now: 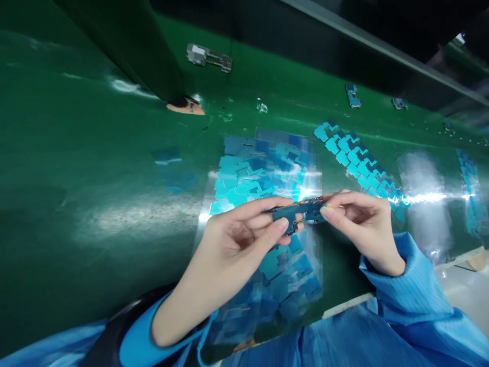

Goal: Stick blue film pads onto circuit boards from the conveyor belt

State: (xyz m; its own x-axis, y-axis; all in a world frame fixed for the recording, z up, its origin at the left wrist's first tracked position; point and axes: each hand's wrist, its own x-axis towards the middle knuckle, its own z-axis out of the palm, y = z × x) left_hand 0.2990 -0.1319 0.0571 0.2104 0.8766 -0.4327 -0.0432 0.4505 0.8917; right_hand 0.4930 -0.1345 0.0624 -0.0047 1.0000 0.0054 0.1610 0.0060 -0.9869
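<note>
A small dark blue circuit board (287, 214) is held up over the middle of the green bench. My left hand (248, 229) is closed on its left part, the thumb on the face and the fingers behind. At the board's right end my right hand (353, 216) pinches with thumb and forefinger. Below and behind the hands lies a clear plastic sheet with many blue cut pieces (239, 176) spread over each other.
Overlapping blue pieces (355, 158) form a diagonal row at the right. Another board (209, 57) lies at the back, and small boards (353, 96) lie back right. A dark post (153, 56) stands at the back left. Clear plastic (424, 199) lies farther right.
</note>
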